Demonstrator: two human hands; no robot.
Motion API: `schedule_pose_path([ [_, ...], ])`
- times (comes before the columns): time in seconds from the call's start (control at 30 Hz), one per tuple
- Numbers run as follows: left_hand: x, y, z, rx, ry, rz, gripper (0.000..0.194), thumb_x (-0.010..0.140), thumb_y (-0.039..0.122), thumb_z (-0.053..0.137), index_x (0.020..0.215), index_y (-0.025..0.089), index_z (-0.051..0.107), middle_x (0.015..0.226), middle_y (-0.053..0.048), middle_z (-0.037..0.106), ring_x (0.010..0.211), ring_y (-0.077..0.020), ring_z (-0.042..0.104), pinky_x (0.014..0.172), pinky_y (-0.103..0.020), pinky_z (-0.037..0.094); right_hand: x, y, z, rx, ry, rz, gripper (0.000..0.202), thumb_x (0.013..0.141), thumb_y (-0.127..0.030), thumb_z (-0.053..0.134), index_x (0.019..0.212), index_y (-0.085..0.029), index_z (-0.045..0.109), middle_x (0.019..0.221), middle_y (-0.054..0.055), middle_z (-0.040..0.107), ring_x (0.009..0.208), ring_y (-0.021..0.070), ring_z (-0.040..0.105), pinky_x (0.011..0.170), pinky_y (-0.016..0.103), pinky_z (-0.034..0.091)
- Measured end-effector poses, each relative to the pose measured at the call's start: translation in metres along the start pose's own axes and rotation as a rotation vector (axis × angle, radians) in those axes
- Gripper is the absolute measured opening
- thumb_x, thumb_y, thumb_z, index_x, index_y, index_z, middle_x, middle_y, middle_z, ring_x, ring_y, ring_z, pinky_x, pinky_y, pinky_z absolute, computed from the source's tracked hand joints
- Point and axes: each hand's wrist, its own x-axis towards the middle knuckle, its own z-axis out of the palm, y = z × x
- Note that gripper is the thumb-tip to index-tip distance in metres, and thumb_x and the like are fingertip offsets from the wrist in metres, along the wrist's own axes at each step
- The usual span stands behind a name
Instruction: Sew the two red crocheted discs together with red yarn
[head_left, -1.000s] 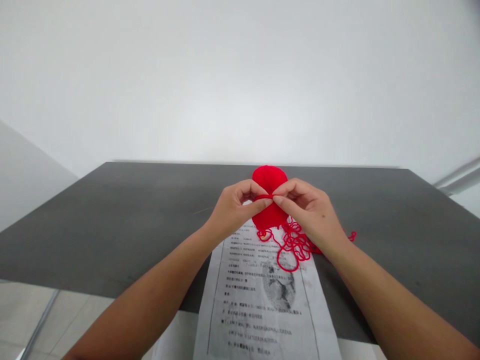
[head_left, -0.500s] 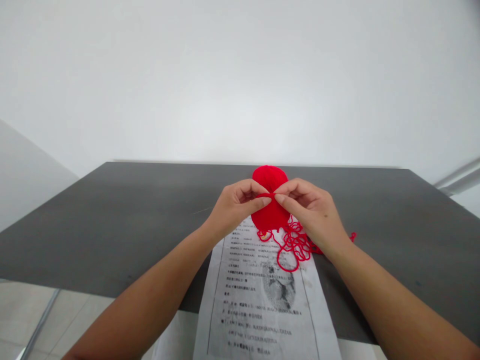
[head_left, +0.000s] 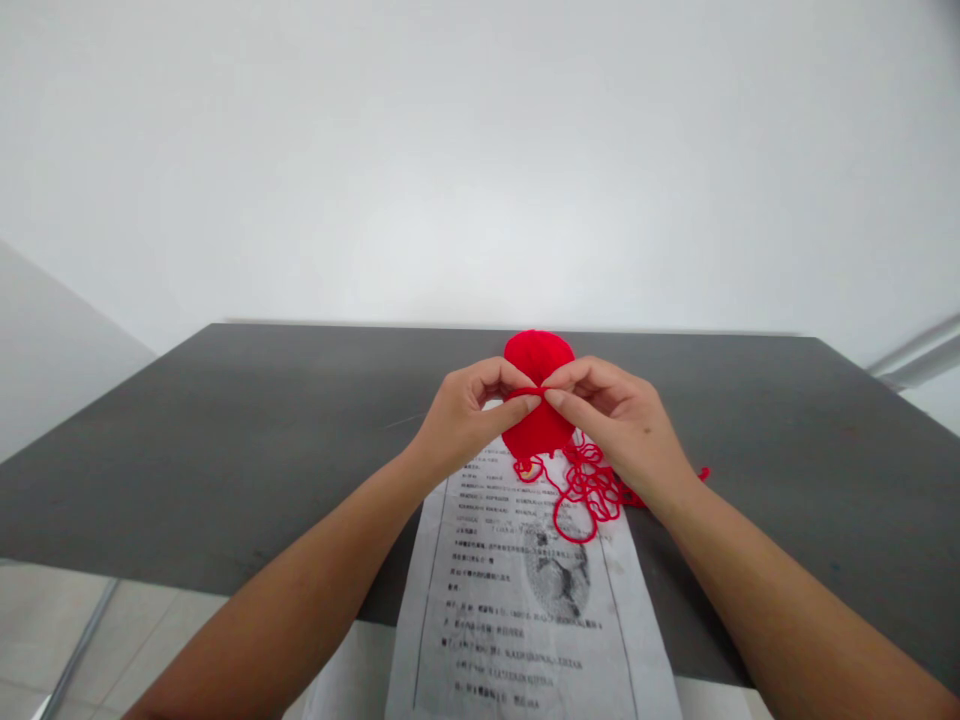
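Note:
Between both hands hangs a red knitted or crocheted piece, its upper edge pinched at the middle. My left hand grips it from the left with thumb and forefinger. From the right, my right hand pinches the same edge, its fingertips almost meeting the left ones. Just behind stands a red ball of yarn, partly hidden by the fingers and the piece. Loose red yarn lies tangled below, partly under my right wrist.
A printed sheet of paper with text and a dark photo lies beneath the yarn and hangs past the near edge of the dark grey table. A white wall rises behind. Pale floor tiles show at lower left.
My right fingertips have shifted slightly left, closer to the left ones. The lower edge of the red piece has risen a little. My left hand has hardly moved.

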Motion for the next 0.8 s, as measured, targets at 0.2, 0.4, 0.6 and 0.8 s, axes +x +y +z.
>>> schedule_pose_path([
  [0.2,-0.0005,0.0017,0.0009,0.032,0.006,0.004,0.012,0.074,0.024,0.073,0.072,0.015,0.067,0.072,-0.001,0.066,0.068,-0.0127,0.058,0.067,-0.025,0.047,-0.0002,0.0006,-0.0006,-0.02,0.007,-0.003,0.008,0.079,-0.024,0.069,0.074,-0.019,0.065,0.068,-0.001,0.063,0.062,0.012,0.055,0.058,0.025,0.043],
  [0.4,0.0012,-0.0007,0.0015,-0.087,-0.006,-0.03,0.016,0.072,0.028,0.077,0.074,0.015,0.067,0.072,-0.001,0.066,0.067,-0.0118,0.058,0.066,-0.025,0.047,-0.0016,0.0003,-0.0011,-0.015,0.027,-0.015,0.008,0.079,-0.024,0.068,0.074,-0.018,0.065,0.066,-0.001,0.062,0.059,0.0111,0.053,0.057,0.025,0.042],
  [0.6,0.001,-0.0001,0.0017,-0.196,-0.006,-0.103,0.022,0.07,0.031,0.08,0.072,0.015,0.065,0.069,0.001,0.065,0.062,-0.0104,0.057,0.062,-0.024,0.048,-0.0012,0.0007,-0.001,0.0,0.048,-0.001,0.009,0.079,-0.026,0.068,0.074,-0.018,0.065,0.065,-0.001,0.062,0.058,0.0114,0.053,0.056,0.025,0.041],
  [0.8,0.0013,-0.0002,0.0015,-0.12,0.02,-0.072,0.021,0.07,0.031,0.079,0.072,0.015,0.065,0.069,0.0,0.065,0.063,-0.0109,0.057,0.063,-0.024,0.047,-0.0012,0.0009,-0.0005,0.002,0.022,0.008,0.009,0.079,-0.028,0.068,0.078,-0.018,0.068,0.069,0.0,0.066,0.061,0.0128,0.056,0.058,0.026,0.045],
])
